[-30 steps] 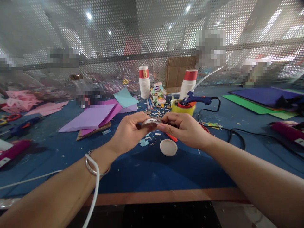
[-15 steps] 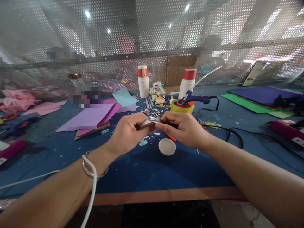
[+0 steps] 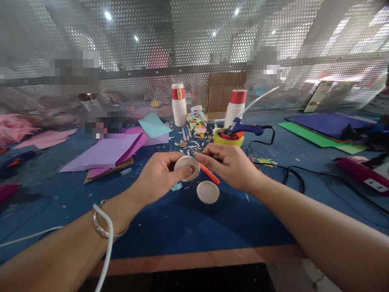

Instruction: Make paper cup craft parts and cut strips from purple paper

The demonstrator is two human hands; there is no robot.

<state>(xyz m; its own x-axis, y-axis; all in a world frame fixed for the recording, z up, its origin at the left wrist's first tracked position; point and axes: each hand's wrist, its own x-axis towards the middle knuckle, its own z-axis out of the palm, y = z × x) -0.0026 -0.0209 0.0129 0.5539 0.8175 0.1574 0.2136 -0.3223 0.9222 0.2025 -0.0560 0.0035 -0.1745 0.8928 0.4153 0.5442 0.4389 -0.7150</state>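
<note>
My left hand (image 3: 162, 174) pinches a small, round, white paper cup base (image 3: 183, 163) by its rim, thumb pressed on its face, which is tilted toward me. Close beside its right edge, my right hand (image 3: 232, 164) is closed around a thin metal-bladed tool (image 3: 193, 151). Only the tool's tip shows; the handle is hidden in my fingers. On the blue tabletop just below my hands lies a second round white cup base (image 3: 208, 192). A red, narrow stick-like object (image 3: 210, 174) lies between that piece and my right hand.
Behind my hands stand two stacks of paper cups (image 3: 179, 111) (image 3: 235, 107), with paper scraps (image 3: 199, 121) between them. A blue glue gun (image 3: 247, 129) rests on a yellow tape roll (image 3: 227, 140), its black cord running right. Purple paper (image 3: 106, 151) lies left, green sheets (image 3: 316, 136) right.
The cup base in my left hand has turned from edge-on to face me. My right hand with the tool has drawn slightly away from its rim. The view has shifted slightly right.
</note>
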